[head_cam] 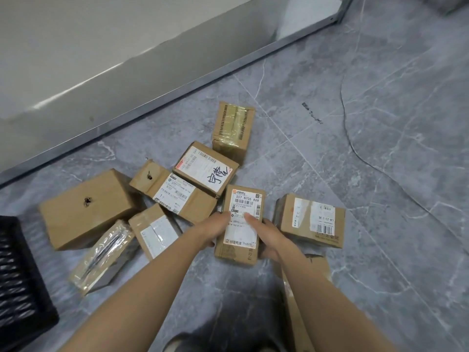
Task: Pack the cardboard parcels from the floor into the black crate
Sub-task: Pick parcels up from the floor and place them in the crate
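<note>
Several cardboard parcels lie scattered on the grey marble floor. Both hands hold one narrow labelled parcel [241, 240] printed "507 N705 A68". My left hand [212, 228] grips its left side with the thumb on the label. My right hand [266, 237] grips its right side, thumb on top too. The black crate [17, 273] shows only a corner at the left edge. Other parcels include a large plain box [86, 209], a taped one [101, 257] and a labelled one [311, 221] on the right.
A grey wall panel with a metal base strip [177, 85] runs diagonally behind the parcels. A thin cable [355, 148] trails across the floor at right. A flat piece of cardboard [302, 288] lies under my right forearm.
</note>
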